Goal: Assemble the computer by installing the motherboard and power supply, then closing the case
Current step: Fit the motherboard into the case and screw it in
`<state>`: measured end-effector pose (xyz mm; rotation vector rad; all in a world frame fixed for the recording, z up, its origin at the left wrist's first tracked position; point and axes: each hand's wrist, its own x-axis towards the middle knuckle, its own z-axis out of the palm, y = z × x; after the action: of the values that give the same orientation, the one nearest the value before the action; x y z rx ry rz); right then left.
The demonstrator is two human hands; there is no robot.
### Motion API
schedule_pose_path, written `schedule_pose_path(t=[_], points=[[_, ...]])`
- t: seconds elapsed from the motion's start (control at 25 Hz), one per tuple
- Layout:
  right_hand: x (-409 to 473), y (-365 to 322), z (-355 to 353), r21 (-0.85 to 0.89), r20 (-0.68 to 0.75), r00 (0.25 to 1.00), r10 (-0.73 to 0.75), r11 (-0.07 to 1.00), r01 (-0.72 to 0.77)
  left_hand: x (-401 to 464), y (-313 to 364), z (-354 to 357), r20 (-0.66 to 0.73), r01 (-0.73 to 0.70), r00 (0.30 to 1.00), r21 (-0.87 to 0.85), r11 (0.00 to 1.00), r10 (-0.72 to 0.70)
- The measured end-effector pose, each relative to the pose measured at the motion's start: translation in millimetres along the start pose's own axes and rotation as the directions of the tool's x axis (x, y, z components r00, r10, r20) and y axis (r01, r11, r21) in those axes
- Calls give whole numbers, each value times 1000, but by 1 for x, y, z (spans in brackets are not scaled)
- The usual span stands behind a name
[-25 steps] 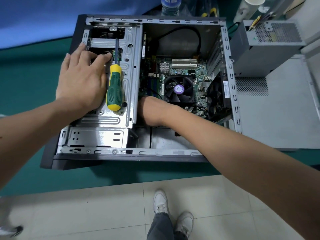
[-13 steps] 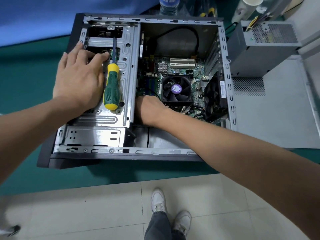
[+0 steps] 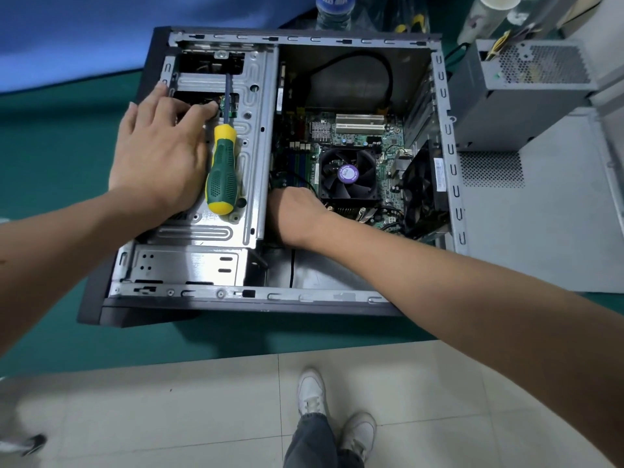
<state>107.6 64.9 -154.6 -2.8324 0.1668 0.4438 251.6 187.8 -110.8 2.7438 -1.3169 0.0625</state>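
motherboard (image 3: 351, 146) already lies inside the open case (image 3: 442, 130); power supply (image 3: 520, 92) waits on the worktop beside the case. left hand (image 3: 158, 157) rests spread on the drive cage (image 3: 251, 136), next to the screwdriver (image 3: 222, 170). right hand (image 3: 293, 214) reaches down by the board's edge, fingers hidden. likely seating the board; next comes screwing it down.

I see a green tabletop (image 3: 50, 157) with pale floor tiles (image 3: 169, 417) beneath it, and a blue backdrop (image 3: 67, 35) beyond.

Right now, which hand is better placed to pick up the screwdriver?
Left. The left hand rests on the drive cage right beside the screwdriver, fingers straight. The right hand is reaching down inside the case by the motherboard, fingers hidden.
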Motion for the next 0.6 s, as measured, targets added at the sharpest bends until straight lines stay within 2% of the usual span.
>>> schedule_pose_path(t=[0.28,0.44,0.6], points=[[-10,9,-2,21,5,999,-52,998,52,-3,3,-2,0,4,1000,-8,1000,-4],[-5,3,-3,50,-8,1000,-29,998,29,-2,2,-1,-8,-3,1000,-16,1000,3],[1,-3,10,-44,-5,999,-32,999,32,-3,2,0,-9,5,1000,-26,1000,-5]])
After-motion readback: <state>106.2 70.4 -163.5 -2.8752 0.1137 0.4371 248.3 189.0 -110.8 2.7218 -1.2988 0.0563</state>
